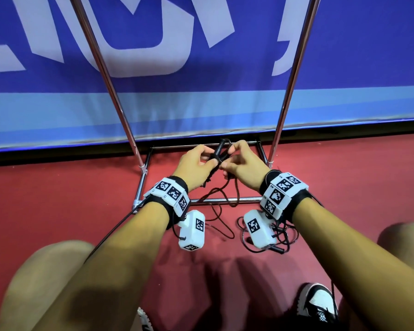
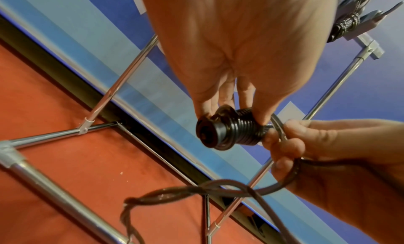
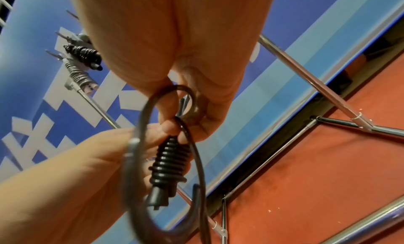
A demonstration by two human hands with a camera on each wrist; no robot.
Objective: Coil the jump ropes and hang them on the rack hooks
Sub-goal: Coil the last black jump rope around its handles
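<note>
A black jump rope's handles (image 1: 218,151), with the cord wound round them in tight turns, are held over the rack's base. My left hand (image 1: 208,161) pinches this wound bundle (image 2: 229,128) between thumb and fingers. My right hand (image 1: 227,164) pinches the cord (image 3: 148,120) just beside the bundle (image 3: 170,164), and a loose loop curves round it. The cord's free length (image 1: 215,206) trails down to the red floor. A second rope (image 1: 281,237) lies tangled on the floor under my right wrist. Two coiled ropes (image 3: 84,55) hang on the rack hooks above.
The chrome rack has two slanted poles (image 1: 110,87) and a low base bar (image 1: 225,200) right below my hands. A blue banner (image 1: 201,111) stands directly behind it. My knees and a shoe (image 1: 317,304) are at the bottom, on the red floor (image 1: 58,187).
</note>
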